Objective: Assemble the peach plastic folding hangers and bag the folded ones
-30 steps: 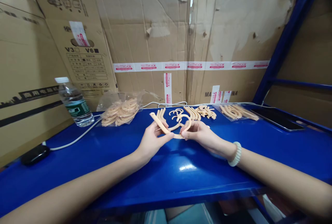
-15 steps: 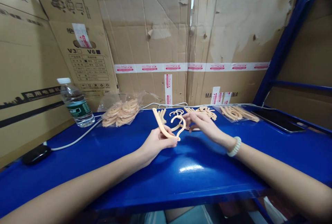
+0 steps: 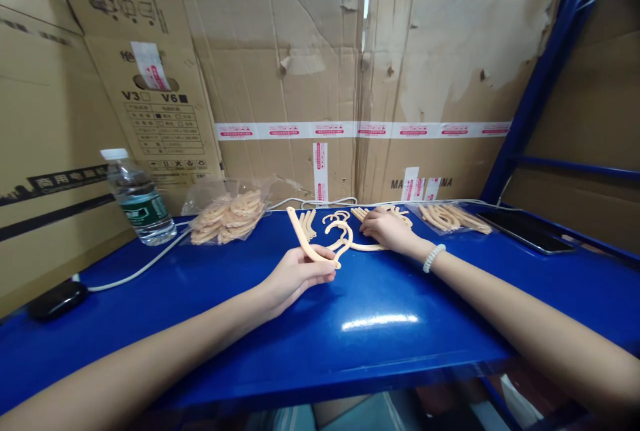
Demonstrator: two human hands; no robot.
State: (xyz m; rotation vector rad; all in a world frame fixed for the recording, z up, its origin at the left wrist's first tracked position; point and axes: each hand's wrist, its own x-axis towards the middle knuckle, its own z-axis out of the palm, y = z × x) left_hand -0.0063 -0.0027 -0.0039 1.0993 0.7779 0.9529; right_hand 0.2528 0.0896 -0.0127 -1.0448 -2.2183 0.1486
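My left hand is closed on a cream plastic hanger piece, a curved arm joined at its lower end to a hook. The arm points up and left, with the hook standing beside it. Farther back, my right hand reaches down over a row of loose hanger arms, fingers curled together. What its fingertips hold, if anything, is hidden. Behind the held piece lie an assembled hanger, loose hooks and another group of hanger arms. More cream parts lie partly behind my right hand.
On the blue table, a bag of cream parts and a water bottle stand left, near a black device with a white cable. At right are another bag and a phone-like black slab. Cardboard walls the back.
My right hand has moved from beside the held hook, back and slightly right, down onto the loose hanger arms. My left hand keeps the hanger piece almost in place. The view has shifted slightly.
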